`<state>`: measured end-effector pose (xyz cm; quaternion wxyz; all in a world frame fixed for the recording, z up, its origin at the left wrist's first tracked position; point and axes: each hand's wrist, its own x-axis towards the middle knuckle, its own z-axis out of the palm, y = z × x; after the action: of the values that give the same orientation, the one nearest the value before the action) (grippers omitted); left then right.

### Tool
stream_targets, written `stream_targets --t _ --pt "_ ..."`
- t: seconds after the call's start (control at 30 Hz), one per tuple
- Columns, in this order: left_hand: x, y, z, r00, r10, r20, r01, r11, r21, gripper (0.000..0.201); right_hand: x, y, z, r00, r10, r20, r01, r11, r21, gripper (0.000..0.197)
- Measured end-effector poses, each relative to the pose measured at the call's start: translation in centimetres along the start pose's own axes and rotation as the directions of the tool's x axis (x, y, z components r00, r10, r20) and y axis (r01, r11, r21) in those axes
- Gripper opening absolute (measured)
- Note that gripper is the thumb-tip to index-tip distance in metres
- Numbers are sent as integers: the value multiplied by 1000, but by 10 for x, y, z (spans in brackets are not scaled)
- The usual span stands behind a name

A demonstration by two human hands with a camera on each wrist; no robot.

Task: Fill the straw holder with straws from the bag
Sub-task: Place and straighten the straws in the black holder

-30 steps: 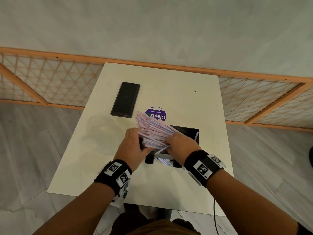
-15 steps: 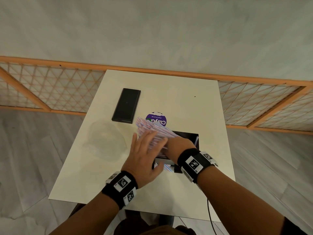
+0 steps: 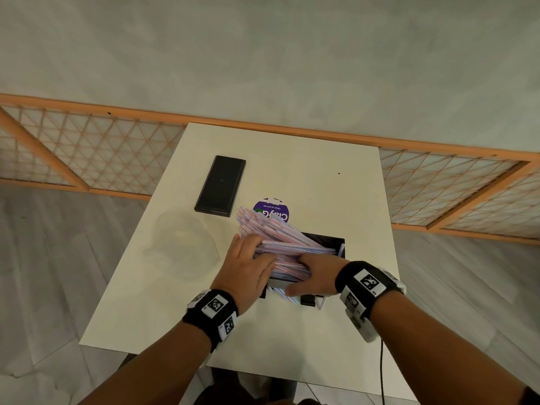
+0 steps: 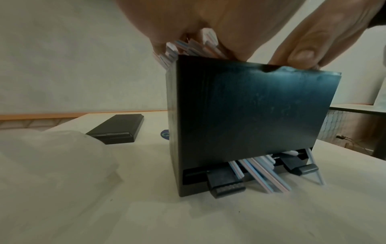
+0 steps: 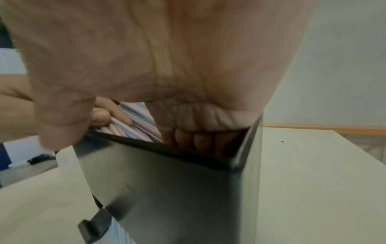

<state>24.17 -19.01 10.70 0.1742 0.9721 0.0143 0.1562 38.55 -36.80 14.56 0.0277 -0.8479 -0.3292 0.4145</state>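
Note:
A black straw holder (image 3: 331, 242) stands open-topped near the table's front right. A bundle of pink and blue striped straws (image 3: 274, 232) lies slanted in it, its left end sticking up over the rim. My left hand (image 3: 248, 261) rests flat on that raised end with straight fingers. My right hand (image 3: 314, 273) curls its fingers (image 5: 196, 140) over the straws inside the holder, thumb (image 4: 300, 55) on the front rim. In the left wrist view a few straws (image 4: 263, 171) poke out of the slot at the holder's (image 4: 246, 118) base.
A black lid (image 3: 220, 185) lies at the back left of the white table (image 3: 336, 185). A purple round label (image 3: 271, 210) sits behind the straws. A clear plastic bag (image 3: 181, 247) lies left of the holder. An orange lattice railing (image 3: 87, 153) runs behind the table.
The straw bundle has come down from above the holder into it. My left hand released its grip and now lies flat on the straws. My right hand went down into the holder.

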Motion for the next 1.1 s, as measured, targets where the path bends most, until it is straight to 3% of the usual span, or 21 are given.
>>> stream_targets --t 0.13,0.33,0.6,0.73,0.9,1.1 --pt "-3 3 1 999 -45 8 45 998 -48 24 6 -10 -9 999 34 37 -30 995 -91 104" --pt "-7 4 6 998 -50 39 48 998 42 23 14 -20 -6 998 51 24 -48 993 -112 111" --pt "-7 3 9 997 -45 60 38 994 107 29 4 -20 -8 999 44 -20 -46 989 -143 74" --pt "-8 4 8 994 -61 87 51 992 112 35 1 -20 -10 999 22 -40 -28 985 -170 69" --pt "-9 6 9 993 -94 71 93 995 20 32 -6 -17 -15 995 -38 -89 22 986 -167 67" --pt "-6 8 9 994 -100 38 103 991 -84 27 -23 -20 -32 983 -126 -135 92 968 -235 44"
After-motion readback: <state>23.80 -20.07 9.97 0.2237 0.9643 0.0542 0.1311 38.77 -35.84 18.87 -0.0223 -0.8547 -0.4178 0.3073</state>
